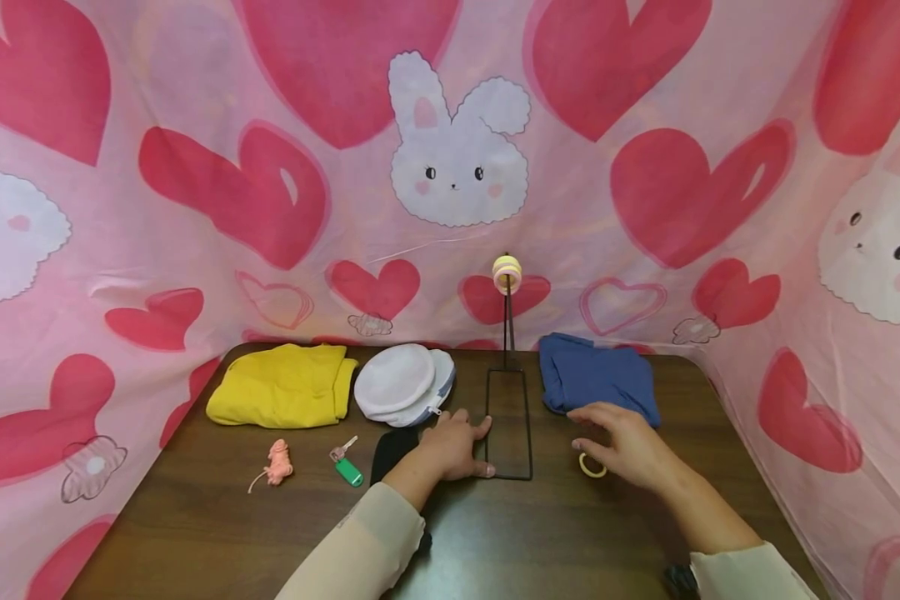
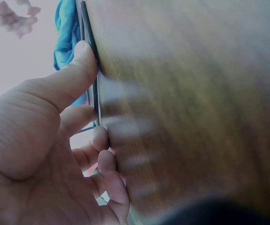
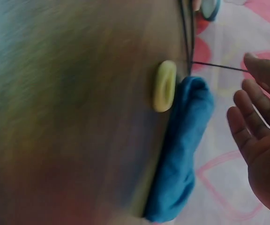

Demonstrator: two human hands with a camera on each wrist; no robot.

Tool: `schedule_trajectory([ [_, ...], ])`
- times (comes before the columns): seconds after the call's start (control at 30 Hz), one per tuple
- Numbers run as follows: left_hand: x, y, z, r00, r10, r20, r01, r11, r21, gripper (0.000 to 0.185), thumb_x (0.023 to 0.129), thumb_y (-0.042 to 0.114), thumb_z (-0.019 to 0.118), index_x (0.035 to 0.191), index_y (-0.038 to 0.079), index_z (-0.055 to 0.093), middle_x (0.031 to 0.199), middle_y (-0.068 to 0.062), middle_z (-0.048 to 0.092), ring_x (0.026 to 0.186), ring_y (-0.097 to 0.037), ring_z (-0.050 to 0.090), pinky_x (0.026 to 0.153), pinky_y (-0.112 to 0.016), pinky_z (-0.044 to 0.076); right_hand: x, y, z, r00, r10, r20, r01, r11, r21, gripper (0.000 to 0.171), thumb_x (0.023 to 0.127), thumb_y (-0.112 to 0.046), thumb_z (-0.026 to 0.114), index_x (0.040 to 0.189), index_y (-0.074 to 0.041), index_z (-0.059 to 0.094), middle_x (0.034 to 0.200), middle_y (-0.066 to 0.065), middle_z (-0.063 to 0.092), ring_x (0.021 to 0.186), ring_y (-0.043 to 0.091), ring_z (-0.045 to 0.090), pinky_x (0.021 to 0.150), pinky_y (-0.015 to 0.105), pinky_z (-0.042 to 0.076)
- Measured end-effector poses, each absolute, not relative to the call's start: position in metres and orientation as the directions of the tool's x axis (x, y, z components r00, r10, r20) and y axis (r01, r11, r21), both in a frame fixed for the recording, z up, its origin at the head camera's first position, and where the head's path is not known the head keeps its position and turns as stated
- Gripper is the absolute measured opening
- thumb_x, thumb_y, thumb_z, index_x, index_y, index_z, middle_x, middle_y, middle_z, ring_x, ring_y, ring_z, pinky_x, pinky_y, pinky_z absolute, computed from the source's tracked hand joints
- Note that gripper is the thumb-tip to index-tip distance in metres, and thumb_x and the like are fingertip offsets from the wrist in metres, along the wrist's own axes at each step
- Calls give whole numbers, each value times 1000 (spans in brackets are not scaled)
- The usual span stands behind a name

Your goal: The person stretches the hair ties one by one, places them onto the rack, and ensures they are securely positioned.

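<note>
A black wire stand has a flat rectangular base and an upright rod, with pale yellow and pink rings on its top arm. My left hand rests at the base's left side, thumb and index finger spread along the wire. In the left wrist view the thumb lies against the wire, the other fingers low at the tabletop. A yellow ring lies on the table right of the stand. Over it hovers my right hand, fingers loosely extended and holding nothing. The right wrist view shows that hand apart from the ring.
A folded blue cloth lies at the back right, near the ring. Leftward are a white round pouch, a folded yellow cloth, a key with green tag and a pink mouse figure. A black item is partly behind my left hand.
</note>
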State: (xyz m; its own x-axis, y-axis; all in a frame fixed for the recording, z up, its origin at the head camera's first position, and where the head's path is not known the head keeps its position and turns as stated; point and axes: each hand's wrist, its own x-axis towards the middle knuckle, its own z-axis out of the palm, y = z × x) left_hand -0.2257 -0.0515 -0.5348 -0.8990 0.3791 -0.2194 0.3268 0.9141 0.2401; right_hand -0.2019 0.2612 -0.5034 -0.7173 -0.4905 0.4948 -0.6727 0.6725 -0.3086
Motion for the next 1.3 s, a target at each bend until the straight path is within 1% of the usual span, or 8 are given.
schedule_trajectory([
  [0.13, -226, -51, -535, -899, 377, -222, 323, 914, 243, 90, 81, 65, 79, 159, 39, 41, 137, -8, 51, 123, -30, 46, 92, -59, 48, -200, 271, -512, -751, -518, 409, -650, 690, -320, 43, 79, -15, 90, 119, -10, 75, 115, 1, 73, 109, 25, 68, 90, 49, 53],
  [0.27, -226, -51, -535, -898, 381, -219, 328, 913, 242, 90, 81, 65, 79, 159, 39, 42, 138, -9, 51, 123, -30, 46, 91, -59, 48, -200, 280, -519, -797, -533, 285, -604, 712, -358, 48, 79, -22, 91, 122, -9, 74, 117, 0, 72, 113, 27, 66, 95, 51, 51],
  [0.4, -225, -51, -534, -898, 384, -215, 332, 911, 243, 90, 81, 65, 79, 159, 38, 42, 139, -9, 50, 123, -30, 46, 91, -59, 48, -201, 289, -523, -815, -555, 170, -573, 724, -383, 56, 77, -27, 93, 125, -8, 72, 120, 1, 72, 116, 30, 64, 98, 53, 48],
  [0.6, -225, -51, -533, -897, 386, -213, 334, 910, 244, 90, 81, 65, 79, 159, 38, 42, 139, -9, 51, 123, -30, 45, 91, -60, 48, -202, 294, -526, -821, -561, 104, -553, 738, -387, 56, 74, -20, 93, 124, -7, 72, 118, 2, 72, 112, 28, 65, 96, 51, 49],
  [0.8, -224, -51, -532, -896, 390, -212, 337, 909, 245, 90, 82, 64, 79, 159, 37, 42, 139, -9, 51, 124, -31, 45, 92, -61, 47, -203, 292, -526, -816, -569, 103, -560, 735, -382, 40, 78, -11, 88, 115, -8, 74, 104, -5, 71, 97, 15, 66, 87, 43, 53],
  [0.93, -224, -50, -532, -895, 393, -210, 340, 907, 248, 90, 82, 64, 79, 159, 36, 43, 139, -10, 51, 123, -31, 45, 92, -61, 48, -203, 290, -523, -809, -571, 140, -577, 729, -368, 33, 81, -11, 86, 112, -10, 75, 100, -8, 70, 94, 12, 64, 84, 41, 53],
  [1.13, -223, -50, -532, -897, 388, -212, 337, 910, 243, 90, 81, 65, 79, 158, 37, 43, 138, -9, 51, 123, -31, 46, 91, -59, 48, -201, 283, -515, -771, -569, 285, -636, 697, -331, 30, 80, -9, 87, 108, -15, 76, 99, -10, 70, 91, 9, 63, 80, 38, 54],
  [1.3, -223, -51, -531, -897, 387, -214, 335, 910, 242, 90, 81, 65, 79, 159, 37, 42, 140, -10, 50, 125, -31, 45, 91, -59, 48, -201, 273, -504, -698, -574, 429, -708, 644, -291, 31, 78, -5, 87, 105, -16, 76, 96, -12, 69, 86, 4, 60, 75, 33, 53],
])
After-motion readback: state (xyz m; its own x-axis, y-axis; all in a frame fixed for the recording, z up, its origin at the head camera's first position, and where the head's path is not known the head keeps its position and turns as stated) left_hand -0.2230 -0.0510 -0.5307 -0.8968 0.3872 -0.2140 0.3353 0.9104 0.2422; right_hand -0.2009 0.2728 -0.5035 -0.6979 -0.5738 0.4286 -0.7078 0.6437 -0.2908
